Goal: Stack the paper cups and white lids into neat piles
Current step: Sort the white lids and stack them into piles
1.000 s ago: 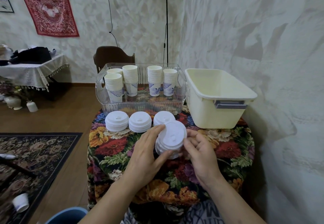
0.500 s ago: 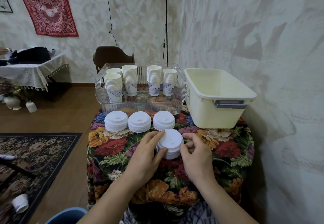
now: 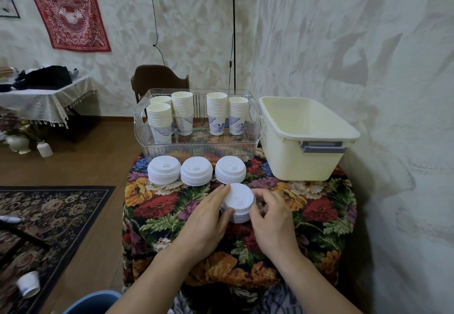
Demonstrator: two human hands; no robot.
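Observation:
A pile of white lids point(image 3: 238, 202) sits on the floral tablecloth between my hands. My left hand point(image 3: 206, 218) holds its left side, fingers along the rim and thumb against the front. My right hand point(image 3: 270, 218) grips its right side with curled fingers. Three more lid piles stand in a row behind: left pile point(image 3: 164, 170), middle pile point(image 3: 196, 171), right pile point(image 3: 230, 169). Several stacks of paper cups point(image 3: 182, 113) stand upright in a clear plastic tray point(image 3: 196, 151) at the back of the table.
A cream plastic tub point(image 3: 304, 166) stands at the table's right, close to the wall. A brown chair point(image 3: 159, 77) is behind the tray. On the floor at left lie a patterned rug point(image 3: 49, 215) and a fallen paper cup point(image 3: 29, 285). A blue bin rim point(image 3: 93, 301) shows below.
The lid pile was tilted and lifted between my hands; it has come down flat onto the tablecloth, and both hands now close in around its sides.

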